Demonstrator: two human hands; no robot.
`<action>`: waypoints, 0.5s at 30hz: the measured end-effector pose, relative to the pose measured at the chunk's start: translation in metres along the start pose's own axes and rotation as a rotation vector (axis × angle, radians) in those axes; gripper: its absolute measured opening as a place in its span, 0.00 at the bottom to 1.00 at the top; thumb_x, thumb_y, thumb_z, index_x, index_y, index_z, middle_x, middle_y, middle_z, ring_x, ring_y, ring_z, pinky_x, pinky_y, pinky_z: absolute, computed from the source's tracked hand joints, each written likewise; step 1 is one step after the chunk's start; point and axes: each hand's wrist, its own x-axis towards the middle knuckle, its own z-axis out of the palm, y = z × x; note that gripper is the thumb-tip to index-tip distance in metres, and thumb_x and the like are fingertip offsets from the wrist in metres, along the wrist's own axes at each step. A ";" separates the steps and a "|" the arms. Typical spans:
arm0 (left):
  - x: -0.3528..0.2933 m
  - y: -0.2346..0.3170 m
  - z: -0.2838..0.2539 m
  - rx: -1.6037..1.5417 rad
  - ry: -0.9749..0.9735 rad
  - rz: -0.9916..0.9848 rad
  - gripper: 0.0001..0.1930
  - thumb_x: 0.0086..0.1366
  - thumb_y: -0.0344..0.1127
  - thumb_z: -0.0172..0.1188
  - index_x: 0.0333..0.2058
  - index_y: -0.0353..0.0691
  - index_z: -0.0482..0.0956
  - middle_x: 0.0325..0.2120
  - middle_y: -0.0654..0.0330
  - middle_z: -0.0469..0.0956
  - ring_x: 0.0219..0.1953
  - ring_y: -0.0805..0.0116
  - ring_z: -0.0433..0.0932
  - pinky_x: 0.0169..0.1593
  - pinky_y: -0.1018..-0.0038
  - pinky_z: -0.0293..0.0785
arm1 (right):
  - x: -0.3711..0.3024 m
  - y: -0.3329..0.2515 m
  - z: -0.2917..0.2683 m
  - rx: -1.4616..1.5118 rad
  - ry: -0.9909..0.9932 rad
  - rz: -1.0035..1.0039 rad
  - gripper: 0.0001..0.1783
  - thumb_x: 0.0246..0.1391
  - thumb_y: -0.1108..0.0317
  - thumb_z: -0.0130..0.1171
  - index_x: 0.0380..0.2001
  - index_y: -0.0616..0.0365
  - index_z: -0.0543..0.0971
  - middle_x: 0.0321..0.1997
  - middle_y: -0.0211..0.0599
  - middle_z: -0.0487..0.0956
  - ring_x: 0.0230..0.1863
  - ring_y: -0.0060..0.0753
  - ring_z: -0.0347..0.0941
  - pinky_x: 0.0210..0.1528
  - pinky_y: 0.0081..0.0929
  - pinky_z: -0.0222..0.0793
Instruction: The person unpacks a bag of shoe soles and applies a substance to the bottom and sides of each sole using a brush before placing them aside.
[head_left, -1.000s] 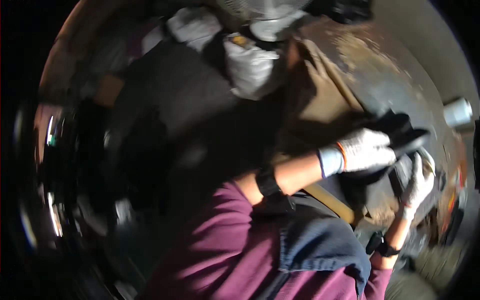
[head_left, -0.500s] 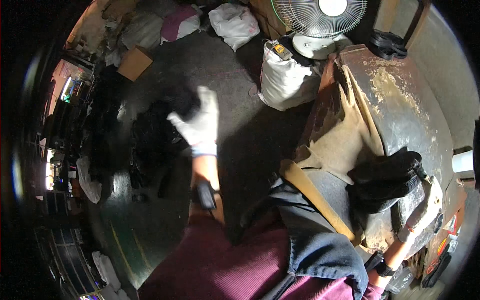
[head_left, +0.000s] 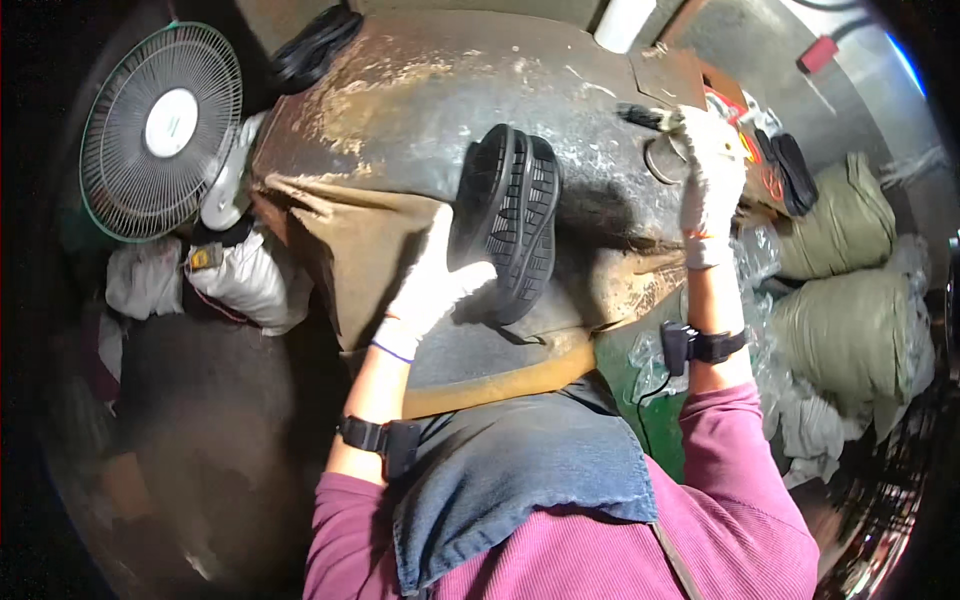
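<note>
A pair of black shoe soles (head_left: 526, 225) rests together on the worn work surface in front of me, grooved treads showing. My left hand (head_left: 432, 278), in a white glove, is at their near left side. Its fingers are straight and the thumb is spread out toward the tread; whether it presses on the rubber is unclear. Farther right, my gloved right hand (head_left: 712, 165) is closed round a brush, whose dark bristle end (head_left: 642, 117) points left. Just below the bristles is a round container (head_left: 665, 160), partly hidden by that hand.
A brown cloth (head_left: 375, 240) drapes over the near left edge of the work surface (head_left: 420, 140). At the left stands a fan (head_left: 170, 125) by white sacks (head_left: 250, 280). Green sacks (head_left: 845, 325) are on the right. A white cylinder (head_left: 622, 25) stands at the back.
The view has swung right, bringing the work surface to the middle. My left hand has come from over the floor to the soles. My right hand is now by the round container.
</note>
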 end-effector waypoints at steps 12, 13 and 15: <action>0.040 0.004 -0.016 -0.177 0.072 -0.057 0.54 0.59 0.27 0.74 0.79 0.41 0.51 0.67 0.48 0.69 0.63 0.58 0.72 0.68 0.65 0.69 | 0.024 0.114 -0.049 -0.627 -0.128 0.048 0.11 0.57 0.52 0.64 0.36 0.42 0.89 0.37 0.38 0.88 0.42 0.43 0.84 0.46 0.39 0.75; 0.038 0.023 -0.023 -0.038 0.123 0.019 0.48 0.62 0.27 0.71 0.77 0.42 0.56 0.61 0.54 0.74 0.56 0.64 0.75 0.60 0.70 0.75 | 0.024 0.112 -0.046 -0.695 -0.171 0.019 0.11 0.58 0.53 0.62 0.35 0.41 0.89 0.36 0.36 0.89 0.42 0.43 0.84 0.45 0.40 0.74; 0.045 0.041 -0.045 0.418 0.271 0.263 0.47 0.57 0.29 0.76 0.74 0.39 0.63 0.67 0.48 0.71 0.66 0.56 0.72 0.70 0.62 0.68 | 0.023 0.126 -0.038 -0.787 -0.248 0.112 0.11 0.59 0.54 0.60 0.36 0.41 0.89 0.39 0.34 0.89 0.44 0.41 0.84 0.45 0.39 0.73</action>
